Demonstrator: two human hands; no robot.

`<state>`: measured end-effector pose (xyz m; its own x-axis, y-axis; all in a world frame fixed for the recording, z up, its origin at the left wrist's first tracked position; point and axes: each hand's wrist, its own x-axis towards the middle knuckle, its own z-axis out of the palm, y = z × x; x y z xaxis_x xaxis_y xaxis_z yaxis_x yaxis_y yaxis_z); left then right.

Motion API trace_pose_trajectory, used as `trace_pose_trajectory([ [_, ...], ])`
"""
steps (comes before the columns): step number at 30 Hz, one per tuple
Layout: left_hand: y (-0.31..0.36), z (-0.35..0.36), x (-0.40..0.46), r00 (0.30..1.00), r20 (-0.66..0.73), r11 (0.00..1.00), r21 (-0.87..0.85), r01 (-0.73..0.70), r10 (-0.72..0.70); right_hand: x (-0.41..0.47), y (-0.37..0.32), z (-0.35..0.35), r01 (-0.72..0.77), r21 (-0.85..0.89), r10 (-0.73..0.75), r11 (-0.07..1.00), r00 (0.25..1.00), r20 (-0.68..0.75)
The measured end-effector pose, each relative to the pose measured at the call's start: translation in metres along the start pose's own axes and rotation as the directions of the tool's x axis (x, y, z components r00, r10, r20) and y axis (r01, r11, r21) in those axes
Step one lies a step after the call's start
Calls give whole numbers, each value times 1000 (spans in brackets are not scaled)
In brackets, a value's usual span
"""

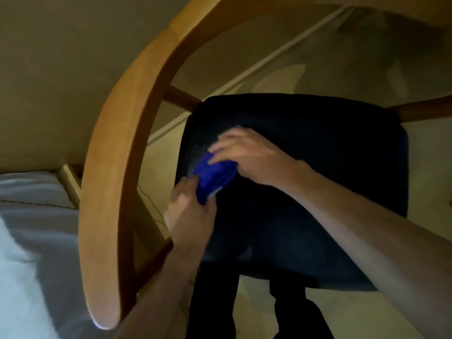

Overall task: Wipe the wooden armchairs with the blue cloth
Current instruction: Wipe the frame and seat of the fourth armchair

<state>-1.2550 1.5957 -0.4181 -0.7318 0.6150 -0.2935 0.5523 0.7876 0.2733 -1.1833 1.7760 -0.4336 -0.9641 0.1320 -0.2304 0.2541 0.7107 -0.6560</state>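
One wooden armchair (117, 182) fills my head view, seen from above: pale curved armrest sweeping from the lower left up and over the top of the frame, its rounded free end pointing toward the lower left corner. Dark seat pad (318, 167) sits inside that curve, roughly square, with wooden rails showing at its upper left and upper right corners.

One blue cloth (214, 178), bunched into a short wad over the left part of the seat pad. Its long axis runs on a diagonal, from lower left to upper right. A paler edge shows along its lower side.

Two hands on the cloth. My left hand (189, 214) comes up from below and pinches the wad's lower left end with curled fingers. My right hand (247, 157) reaches in from the right, fingers bent over the upper right end, gripping it. Both are blurred, so I cannot tell finger detail.

Other items: white bedding (31, 241) at the left edge, just beside the armrest; pale floor (269, 69) beyond the seat; dark trouser legs (215, 302) below the seat's front edge.
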Motion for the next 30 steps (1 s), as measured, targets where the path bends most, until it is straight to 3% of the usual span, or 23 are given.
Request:
trace_pose_trajectory([
  [3, 10, -2, 39, 994, -83, 997, -27, 76, -78, 61, 0, -22, 19, -27, -21, 999, 998, -68],
  [7, 39, 15, 53, 982, 6, 954, 236, 183, -190, 87, 23, -13, -181, 104, 175, 978, 983, 60],
  [9, 62, 24, 45, 986, 53, 943, 304, 137, -160, 59, 48, -13, -170, 179, 166, 969, 985, 40],
  [13, 133, 52, 12, 981, 154, 957, 280, 69, -116, -24, 92, -29, -47, 261, 80, 964, 990, -117],
  [17, 197, 88, -26, 977, 212, 970, 227, -87, 37, -118, 119, -40, -148, 289, 225, 946, 941, -254],
  [19, 216, 101, -42, 961, 244, 963, 196, -184, 134, -160, 125, -37, -270, 290, 357, 918, 883, -306],
  [22, 229, 106, -61, 918, 296, 917, 218, -333, 263, -199, 122, -19, -468, 361, 584, 807, 727, -362],
  [25, 216, 92, -49, 868, 340, 871, 206, -445, 363, -205, 108, -3, -531, 440, 689, 725, 569, -449],
  [28, 205, 78, -5, 772, 274, 761, 172, -625, 573, -206, 96, 9, -523, 493, 715, 696, 433, -550],
  [30, 222, 78, 24, 656, 247, 661, 78, -747, 713, -214, 91, 19, -572, 505, 741, 647, 316, -592],
])
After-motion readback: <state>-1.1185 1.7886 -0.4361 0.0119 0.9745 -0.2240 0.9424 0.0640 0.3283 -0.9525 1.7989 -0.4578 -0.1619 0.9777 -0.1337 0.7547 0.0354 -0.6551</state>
